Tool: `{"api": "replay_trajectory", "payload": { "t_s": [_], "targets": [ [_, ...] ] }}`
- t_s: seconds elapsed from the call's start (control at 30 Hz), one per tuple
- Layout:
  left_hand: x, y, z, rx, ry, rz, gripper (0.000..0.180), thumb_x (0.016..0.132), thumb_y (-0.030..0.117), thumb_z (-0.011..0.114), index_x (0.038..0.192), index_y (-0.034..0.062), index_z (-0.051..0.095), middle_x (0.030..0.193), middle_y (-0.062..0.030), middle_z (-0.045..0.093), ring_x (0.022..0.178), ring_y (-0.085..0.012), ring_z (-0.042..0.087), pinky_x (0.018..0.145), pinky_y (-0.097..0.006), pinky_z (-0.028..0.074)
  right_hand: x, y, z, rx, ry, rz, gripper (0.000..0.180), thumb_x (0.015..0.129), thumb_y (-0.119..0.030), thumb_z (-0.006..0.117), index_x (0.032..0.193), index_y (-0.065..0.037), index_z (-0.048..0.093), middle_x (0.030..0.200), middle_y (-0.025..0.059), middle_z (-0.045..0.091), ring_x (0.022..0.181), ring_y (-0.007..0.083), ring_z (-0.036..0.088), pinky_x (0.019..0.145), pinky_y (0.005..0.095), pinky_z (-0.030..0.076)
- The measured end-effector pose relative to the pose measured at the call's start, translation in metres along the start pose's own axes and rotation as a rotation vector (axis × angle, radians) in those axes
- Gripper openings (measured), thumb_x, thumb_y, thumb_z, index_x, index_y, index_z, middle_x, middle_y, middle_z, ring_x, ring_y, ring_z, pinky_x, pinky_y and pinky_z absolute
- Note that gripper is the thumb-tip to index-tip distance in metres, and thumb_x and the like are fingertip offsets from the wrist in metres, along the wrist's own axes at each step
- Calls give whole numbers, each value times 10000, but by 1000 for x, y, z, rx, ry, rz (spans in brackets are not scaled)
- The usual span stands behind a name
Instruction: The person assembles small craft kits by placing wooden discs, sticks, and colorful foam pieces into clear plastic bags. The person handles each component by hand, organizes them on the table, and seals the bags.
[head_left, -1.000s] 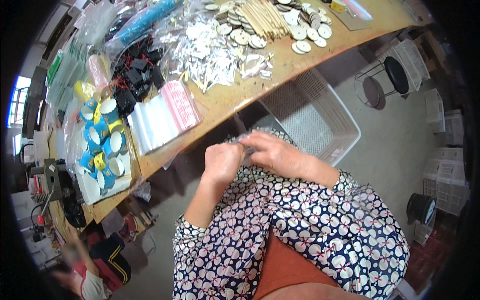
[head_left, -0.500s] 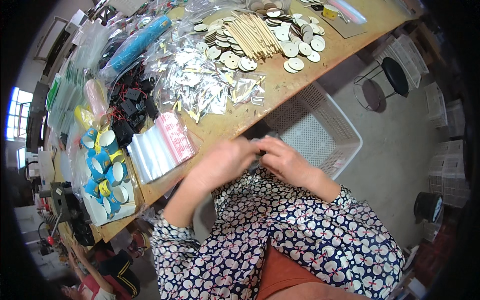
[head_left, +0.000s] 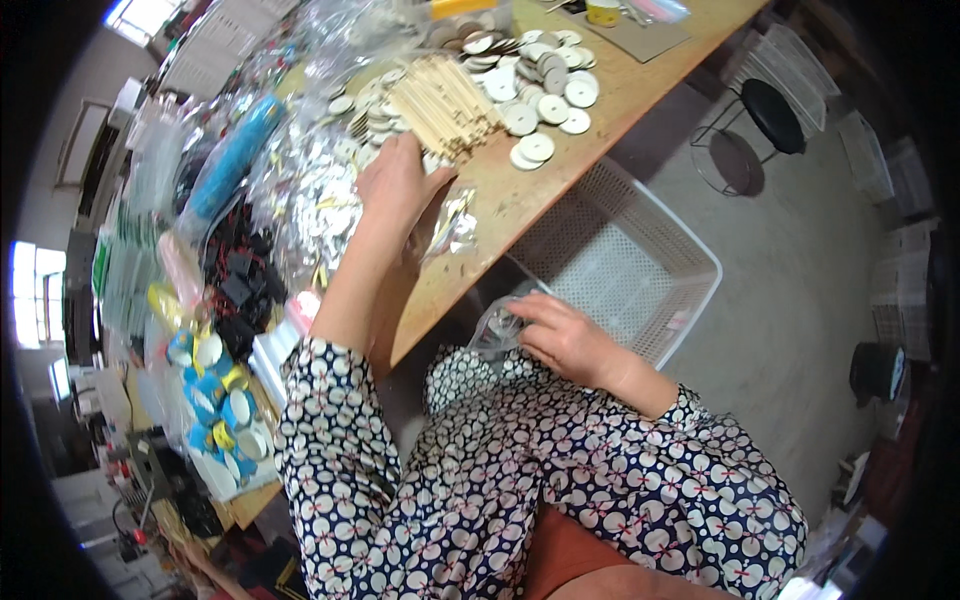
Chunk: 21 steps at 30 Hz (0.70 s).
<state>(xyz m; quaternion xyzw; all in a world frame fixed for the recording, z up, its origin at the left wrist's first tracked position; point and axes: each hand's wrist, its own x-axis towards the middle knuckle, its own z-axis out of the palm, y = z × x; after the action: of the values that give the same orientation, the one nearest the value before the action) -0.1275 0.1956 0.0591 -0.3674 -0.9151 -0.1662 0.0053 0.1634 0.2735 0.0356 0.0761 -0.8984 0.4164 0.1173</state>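
My left hand [head_left: 393, 180] reaches over the table to the near edge of a heap of pale round discs [head_left: 537, 148] and a bundle of thin wooden sticks [head_left: 445, 100]. Its thumb stands apart from the fingers, whose tips are partly hidden, and I see nothing held in it. Low over my lap, my right hand [head_left: 565, 338] is closed on the edge of a clear plastic bag [head_left: 496, 325]. Something small and dark shows inside the bag, too unclear to name.
A white perforated crate [head_left: 620, 240] stands below the table edge. To the left lie shiny small packets [head_left: 310, 200], black boxes with red wires [head_left: 240, 275], a blue roll [head_left: 235, 155] and blue-yellow paper cups [head_left: 205, 395]. A black stool [head_left: 772, 115] stands at right.
My left hand has left the right hand and moved up and forward to the discs and sticks. The right hand stays over my lap, with the clear bag now plainly visible.
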Motion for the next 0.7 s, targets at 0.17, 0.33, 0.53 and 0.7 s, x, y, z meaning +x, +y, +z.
{"api": "replay_trajectory", "payload": {
  "t_s": [0.17, 0.33, 0.53, 0.7],
  "targets": [
    [-2, -1, -17, -22, -129, -97, 501, 735, 404, 792, 989, 46, 549, 988, -145, 639, 920, -339, 631, 771, -451, 488, 5, -3, -11, 4, -28, -5, 94, 843, -78, 613, 902, -5, 618, 1288, 172, 587, 1221, 351, 542, 1067, 433, 438],
    [-7, -14, -26, -74, -81, -154, 361, 769, 290, 795, 964, 58, 598, 897, -125, 633, 830, -307, 630, 698, -420, 489, 1, -4, -12, -12, -47, -4, 121, 844, -99, 639, 911, -1, 617, 1294, 163, 573, 1225, 350, 533, 1063, 436, 437],
    [-25, -11, -20, -22, 75, 22, 207, 792, 185, 755, 977, 137, 675, 1011, -91, 590, 900, -314, 617, 738, -407, 498, -2, -6, -6, -31, -26, -16, 124, 828, -89, 663, 896, 6, 617, 1256, 175, 589, 1185, 356, 550, 1027, 437, 457],
    [-34, -31, -15, -149, 90, 69, 363, 761, 184, 779, 1109, 129, 690, 1057, -128, 601, 989, -331, 615, 817, -410, 507, 2, -12, 1, -93, 11, -40, 134, 829, -84, 691, 871, 18, 615, 1205, 173, 608, 1126, 360, 576, 960, 423, 499]
  ]
}}
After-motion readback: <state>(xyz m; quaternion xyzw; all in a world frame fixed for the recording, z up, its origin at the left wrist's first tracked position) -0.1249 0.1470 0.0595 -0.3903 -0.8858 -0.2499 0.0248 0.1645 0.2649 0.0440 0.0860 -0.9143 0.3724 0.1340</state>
